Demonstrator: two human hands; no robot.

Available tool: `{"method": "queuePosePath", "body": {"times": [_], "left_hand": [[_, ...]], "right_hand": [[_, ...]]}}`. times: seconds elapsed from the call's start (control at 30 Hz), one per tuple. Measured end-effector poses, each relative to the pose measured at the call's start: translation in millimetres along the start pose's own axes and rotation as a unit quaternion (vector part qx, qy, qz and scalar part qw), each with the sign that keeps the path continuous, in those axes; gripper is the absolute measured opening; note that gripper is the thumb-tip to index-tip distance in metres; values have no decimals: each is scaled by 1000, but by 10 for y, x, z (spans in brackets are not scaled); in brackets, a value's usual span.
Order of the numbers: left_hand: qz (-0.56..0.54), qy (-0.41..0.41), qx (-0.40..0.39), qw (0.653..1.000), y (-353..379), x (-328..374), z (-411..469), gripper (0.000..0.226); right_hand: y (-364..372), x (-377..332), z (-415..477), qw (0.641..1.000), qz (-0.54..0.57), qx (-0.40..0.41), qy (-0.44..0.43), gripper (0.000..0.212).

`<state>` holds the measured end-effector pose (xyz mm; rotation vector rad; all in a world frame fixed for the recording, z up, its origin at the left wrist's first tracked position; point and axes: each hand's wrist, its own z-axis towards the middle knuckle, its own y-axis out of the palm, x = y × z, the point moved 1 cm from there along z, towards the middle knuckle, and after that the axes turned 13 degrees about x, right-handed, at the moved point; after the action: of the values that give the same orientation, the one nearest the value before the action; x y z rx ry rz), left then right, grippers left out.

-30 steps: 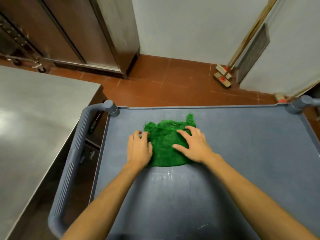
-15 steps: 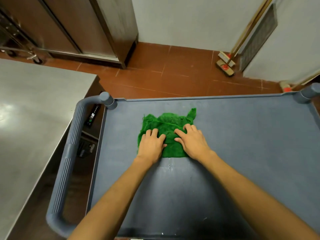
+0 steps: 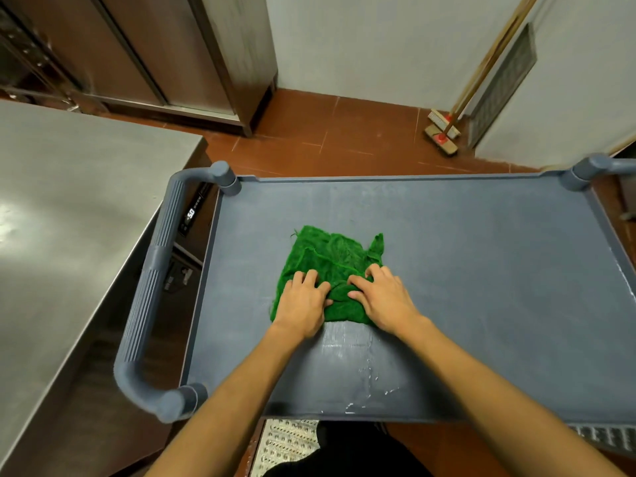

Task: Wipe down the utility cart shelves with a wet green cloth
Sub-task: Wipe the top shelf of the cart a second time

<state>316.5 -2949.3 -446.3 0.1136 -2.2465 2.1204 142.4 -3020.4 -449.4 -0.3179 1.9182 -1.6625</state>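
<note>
Your green cloth (image 3: 330, 259) lies spread and rumpled a little left of the middle of the frame, on the grey top shelf (image 3: 481, 270) of the utility cart, well apart from all four raised edges. Both of your hands sit on its near half, palms down. Your left hand (image 3: 303, 304) covers the cloth's lower left part and your right hand (image 3: 383, 297) covers its lower right part, so only a narrow strip of green shows between them. The fingers of both hands are bent, with the tips dug into the fabric, and a small ridge of cloth is gathered between the two thumbs, which point toward each other and nearly meet. The far half of the cloth reaches beyond your fingertips toward the top of the frame, with one corner standing up in a point at its upper right. Just below your wrists, wet streaks (image 3: 358, 349) shine on the shelf and run down toward its near edge. The cart's ribbed grey handle (image 3: 151, 294) curves along the left side of the shelf, and beside it a steel counter (image 3: 69, 218) fills the left of the frame. In the upper right, two brushes (image 3: 442, 136) on long handles lean against the white wall, standing on the red tiled floor (image 3: 344, 132).
</note>
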Motion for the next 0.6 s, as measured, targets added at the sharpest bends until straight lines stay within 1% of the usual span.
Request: {"method": "queuePosePath", "body": {"times": [0.2, 0.47, 0.6], "left_hand": [[1, 4, -3, 1000, 10, 121, -366, 37], [-9, -5, -23, 1000, -23, 305, -752, 37], [-14, -13, -24, 1000, -40, 372, -867, 36]], "right_hand": [[4, -99, -401, 1000, 2, -8, 3, 40], [-32, -141, -746, 999, -8, -33, -21, 41], [-61, -138, -886, 999, -2, -29, -26, 42]]}}
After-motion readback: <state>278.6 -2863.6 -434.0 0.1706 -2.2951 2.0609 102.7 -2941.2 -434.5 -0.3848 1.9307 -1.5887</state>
